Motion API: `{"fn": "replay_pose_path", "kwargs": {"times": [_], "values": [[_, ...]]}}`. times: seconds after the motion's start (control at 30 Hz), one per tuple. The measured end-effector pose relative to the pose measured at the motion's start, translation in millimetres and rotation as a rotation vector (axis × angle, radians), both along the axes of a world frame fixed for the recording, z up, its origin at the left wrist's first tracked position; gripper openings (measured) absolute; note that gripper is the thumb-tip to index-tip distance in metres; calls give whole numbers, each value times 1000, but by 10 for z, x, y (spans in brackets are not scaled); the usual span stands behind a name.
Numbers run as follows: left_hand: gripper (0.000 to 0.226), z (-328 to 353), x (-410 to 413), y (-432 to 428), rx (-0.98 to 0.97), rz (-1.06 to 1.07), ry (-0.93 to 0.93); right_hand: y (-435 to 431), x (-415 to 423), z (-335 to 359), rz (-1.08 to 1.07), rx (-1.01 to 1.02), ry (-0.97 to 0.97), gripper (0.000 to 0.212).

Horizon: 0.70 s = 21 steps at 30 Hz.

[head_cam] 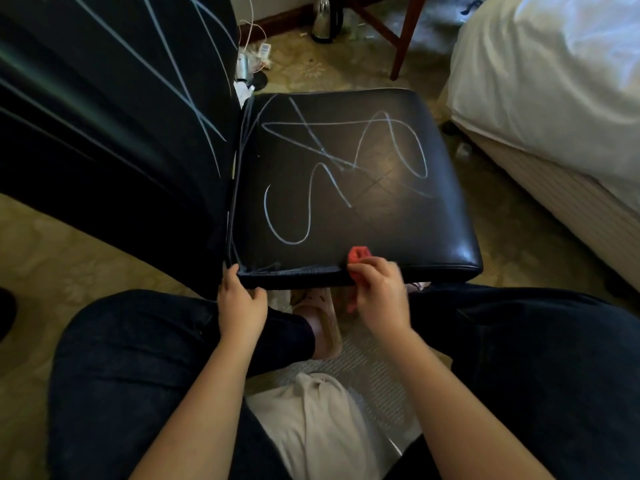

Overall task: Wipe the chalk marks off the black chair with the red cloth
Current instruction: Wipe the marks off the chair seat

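The right hand (379, 296) pinches the cloth (359, 255) against the near seat edge of the chair (381, 216). The left hand (239, 306) grips that edge at its left corner. Chalk marks (287, 233) loop across the seat. A bed (554, 81) stands near the chair's right side, and a kettle (325, 19) stands on the floor beyond, contents unseen.

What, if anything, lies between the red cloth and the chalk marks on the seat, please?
Nothing visible. The right hand holds the red cloth at the near edge of the seat, and only bare seat lies between it and the chalk marks. The left hand grips a corner, aside.
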State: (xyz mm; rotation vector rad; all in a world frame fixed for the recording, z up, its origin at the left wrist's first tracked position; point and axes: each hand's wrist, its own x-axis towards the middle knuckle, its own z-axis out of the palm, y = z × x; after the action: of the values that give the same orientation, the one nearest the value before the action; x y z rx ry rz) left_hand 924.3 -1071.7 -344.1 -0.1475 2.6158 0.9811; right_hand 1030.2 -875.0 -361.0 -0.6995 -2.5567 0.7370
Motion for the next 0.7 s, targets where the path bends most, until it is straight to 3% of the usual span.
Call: {"fn": "replay_pose_path", "kwargs": {"times": [0.23, 0.33, 0.5, 0.57, 0.7], "values": [[75, 15, 47, 43, -70, -91, -12, 333, 164, 63, -459, -127, -15, 30], [77, 33, 86, 14, -149, -160, -24, 79, 15, 44, -373, -102, 32, 33], [81, 57, 116, -48, -220, -248, -28, -176, -140, 67, 6, -46, -9, 32], [80, 65, 119, -53, -227, -248, -19, -21, -100, 63, 27, -29, -10, 33], [80, 75, 153, -16, -226, -264, -17, 441, 143, 66, -402, -93, 52, 37]]}}
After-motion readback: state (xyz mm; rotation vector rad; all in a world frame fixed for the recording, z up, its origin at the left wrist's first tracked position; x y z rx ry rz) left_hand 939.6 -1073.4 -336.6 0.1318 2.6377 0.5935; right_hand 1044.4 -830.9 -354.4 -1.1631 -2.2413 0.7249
